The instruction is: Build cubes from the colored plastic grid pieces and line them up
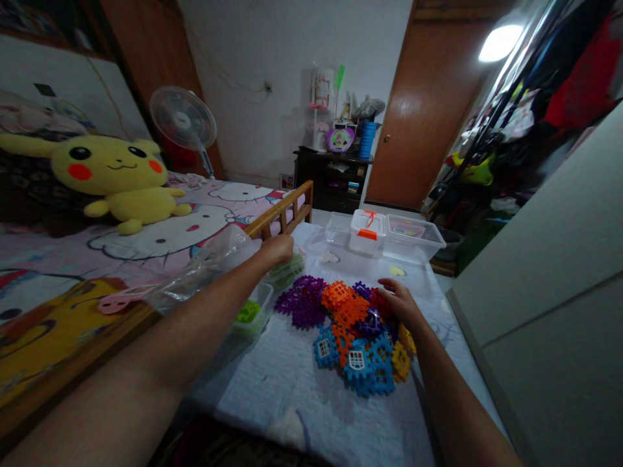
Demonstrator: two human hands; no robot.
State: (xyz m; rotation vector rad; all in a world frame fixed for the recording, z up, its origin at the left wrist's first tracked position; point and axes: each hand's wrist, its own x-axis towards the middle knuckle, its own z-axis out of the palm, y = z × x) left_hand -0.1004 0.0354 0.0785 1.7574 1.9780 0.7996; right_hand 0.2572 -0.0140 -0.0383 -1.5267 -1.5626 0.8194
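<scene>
My left hand (277,250) is curled over a clear plastic box of dark green pieces (291,267); its fingers point down and whatever they hold is hidden. Nearer to me, a second clear box (265,295) contains bright green pieces (248,312), partly covered by my left forearm. A pile of interlocking plastic building pieces lies on the bed: purple (305,301), orange (344,303), blue (372,363) and yellow (401,360). At its right side my right hand (398,299) touches the red pieces (378,302), fingers apart and loosely bent.
Clear bins (413,239) and a lidded box with orange clips (366,239) stand at the bed's far end. A wooden rail (280,214) and crumpled clear plastic bag (209,263) are to the left. A pale cabinet (545,285) borders the right.
</scene>
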